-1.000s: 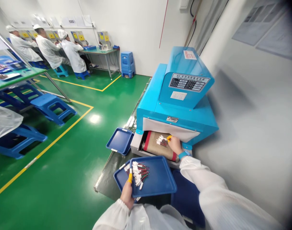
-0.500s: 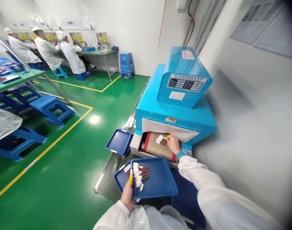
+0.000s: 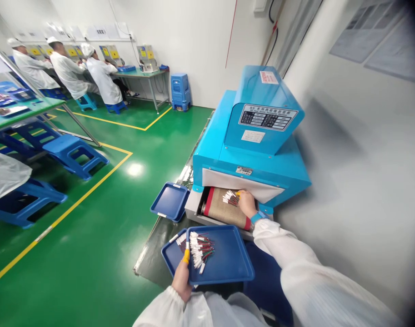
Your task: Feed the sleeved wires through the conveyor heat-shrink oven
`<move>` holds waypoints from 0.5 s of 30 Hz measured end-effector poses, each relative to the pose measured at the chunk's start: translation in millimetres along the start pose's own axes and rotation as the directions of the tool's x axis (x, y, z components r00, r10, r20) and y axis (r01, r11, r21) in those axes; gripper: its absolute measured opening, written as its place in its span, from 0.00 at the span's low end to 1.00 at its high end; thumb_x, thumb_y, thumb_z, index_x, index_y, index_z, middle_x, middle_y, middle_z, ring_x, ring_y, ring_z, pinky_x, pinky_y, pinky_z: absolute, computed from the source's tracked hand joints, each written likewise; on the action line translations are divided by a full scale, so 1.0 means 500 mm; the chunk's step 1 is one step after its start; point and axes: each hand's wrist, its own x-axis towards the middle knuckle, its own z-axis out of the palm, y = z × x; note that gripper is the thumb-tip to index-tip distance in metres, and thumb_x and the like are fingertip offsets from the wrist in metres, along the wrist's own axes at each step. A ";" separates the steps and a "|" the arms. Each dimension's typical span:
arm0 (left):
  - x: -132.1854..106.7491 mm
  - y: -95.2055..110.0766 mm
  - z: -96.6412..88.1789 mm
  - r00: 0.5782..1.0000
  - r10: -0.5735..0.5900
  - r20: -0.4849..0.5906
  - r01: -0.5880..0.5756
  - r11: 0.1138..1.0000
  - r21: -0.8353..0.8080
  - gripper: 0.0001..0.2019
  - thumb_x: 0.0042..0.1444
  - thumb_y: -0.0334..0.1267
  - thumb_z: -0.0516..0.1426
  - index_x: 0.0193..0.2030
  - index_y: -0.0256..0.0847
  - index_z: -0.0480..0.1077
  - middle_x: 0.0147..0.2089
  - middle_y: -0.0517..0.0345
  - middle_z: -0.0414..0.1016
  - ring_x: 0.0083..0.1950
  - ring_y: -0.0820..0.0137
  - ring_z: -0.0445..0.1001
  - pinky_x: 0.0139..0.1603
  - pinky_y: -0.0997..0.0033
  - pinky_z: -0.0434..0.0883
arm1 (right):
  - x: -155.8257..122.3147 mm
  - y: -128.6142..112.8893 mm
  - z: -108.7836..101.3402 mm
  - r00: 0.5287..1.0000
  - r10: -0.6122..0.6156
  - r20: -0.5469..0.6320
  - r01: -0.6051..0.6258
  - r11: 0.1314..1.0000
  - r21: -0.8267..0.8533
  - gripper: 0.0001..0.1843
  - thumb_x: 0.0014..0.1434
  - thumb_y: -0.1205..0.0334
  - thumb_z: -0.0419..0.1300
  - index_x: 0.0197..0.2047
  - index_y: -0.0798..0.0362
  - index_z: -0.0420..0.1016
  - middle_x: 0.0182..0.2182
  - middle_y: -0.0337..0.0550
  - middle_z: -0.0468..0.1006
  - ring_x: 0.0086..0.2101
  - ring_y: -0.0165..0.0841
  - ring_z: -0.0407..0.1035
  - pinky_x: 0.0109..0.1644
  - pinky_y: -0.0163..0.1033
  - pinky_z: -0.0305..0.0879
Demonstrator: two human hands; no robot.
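Pinching a small bunch of wires (image 3: 230, 198) over the tan belt (image 3: 224, 212) of the blue machine (image 3: 251, 131), the right hand (image 3: 247, 204) seemed ready to release them; the left hand (image 3: 182, 281) clamped a tray (image 3: 224, 254) of more wires (image 3: 200, 252).

The shallow tray (image 3: 231, 256) is dark blue, and the wires (image 3: 201, 247) on it have white ends and red and green leads. The conveyor belt (image 3: 224, 209) is tan woven mesh with a red band. The conveyor machine (image 3: 251, 136) is bright blue, and the floor (image 3: 91, 236) is green with yellow lines.
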 end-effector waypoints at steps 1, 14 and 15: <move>-0.001 0.000 0.001 1.000 -0.002 -0.003 0.002 1.000 0.000 0.25 0.50 0.45 0.57 0.53 0.34 0.65 0.38 0.45 0.78 0.38 0.57 0.77 0.42 0.55 0.73 | 0.003 0.002 0.000 1.000 -0.008 -0.013 0.008 1.000 -0.003 0.18 0.47 0.80 0.47 0.33 0.60 0.75 0.34 0.50 0.77 0.37 0.33 0.68 0.46 0.34 0.59; -0.003 -0.005 0.005 1.000 -0.028 0.002 0.028 0.999 -0.021 0.22 0.52 0.44 0.56 0.51 0.33 0.66 0.36 0.46 0.78 0.34 0.60 0.77 0.40 0.57 0.74 | 0.011 0.006 -0.009 0.965 0.250 -0.082 -0.249 0.968 0.023 0.22 0.49 0.75 0.50 0.49 0.60 0.66 0.40 0.51 0.75 0.39 0.36 0.69 0.42 0.35 0.61; -0.004 -0.005 0.007 1.000 -0.030 -0.005 0.030 0.999 -0.024 0.22 0.52 0.44 0.56 0.51 0.33 0.66 0.37 0.46 0.78 0.35 0.59 0.77 0.40 0.57 0.74 | 0.010 0.005 -0.010 0.956 0.283 -0.075 -0.281 0.959 0.036 0.20 0.49 0.74 0.51 0.47 0.60 0.66 0.38 0.50 0.75 0.37 0.36 0.69 0.40 0.35 0.61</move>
